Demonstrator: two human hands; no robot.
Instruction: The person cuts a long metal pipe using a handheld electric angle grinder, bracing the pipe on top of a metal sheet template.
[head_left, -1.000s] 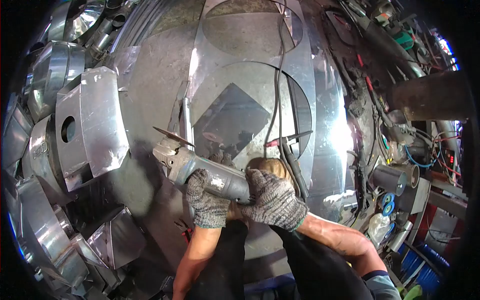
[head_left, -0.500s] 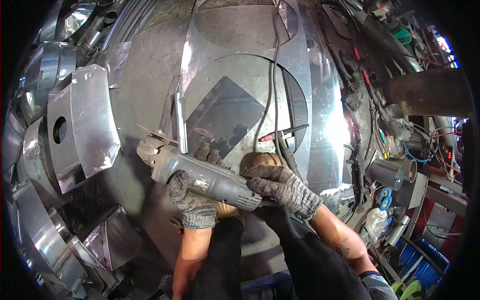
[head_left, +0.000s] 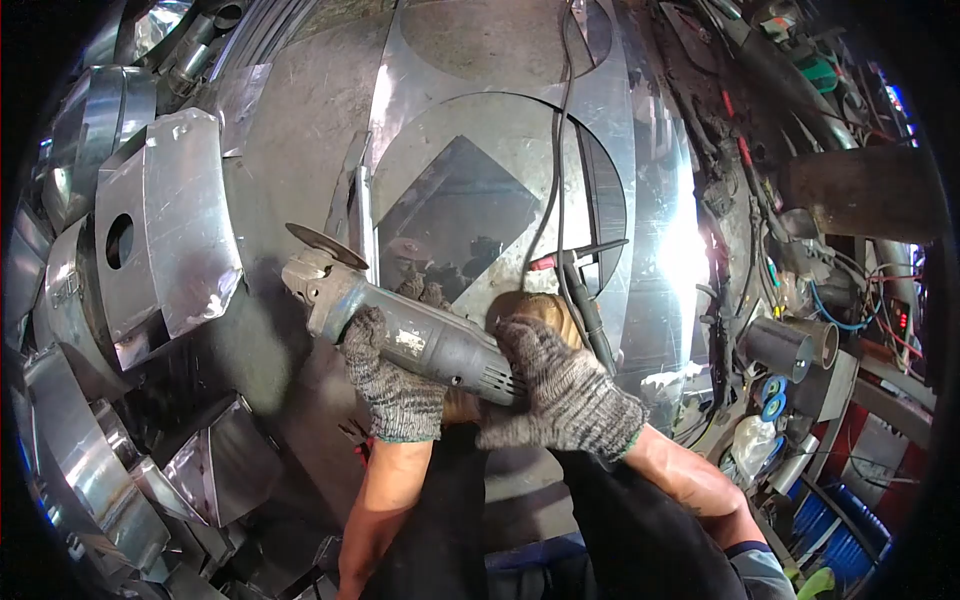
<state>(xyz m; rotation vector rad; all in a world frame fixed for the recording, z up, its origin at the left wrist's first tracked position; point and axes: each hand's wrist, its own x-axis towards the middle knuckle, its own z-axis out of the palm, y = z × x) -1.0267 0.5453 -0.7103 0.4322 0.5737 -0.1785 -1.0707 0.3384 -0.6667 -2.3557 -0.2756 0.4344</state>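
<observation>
Both hands are wearing grey knitted gloves and holding a grey metal-bodied angle grinder (head_left: 440, 352) over a shiny steel sheet with round cut-outs (head_left: 620, 130). The left hand (head_left: 392, 385) is wrapping tightly round the middle of its body, forearm coming straight up from below. The right hand (head_left: 565, 395) is clenching the rear end, arm angling in from lower right. The thin dark cutting disc (head_left: 325, 245) is sitting just beside a narrow upright steel strip (head_left: 366, 225).
</observation>
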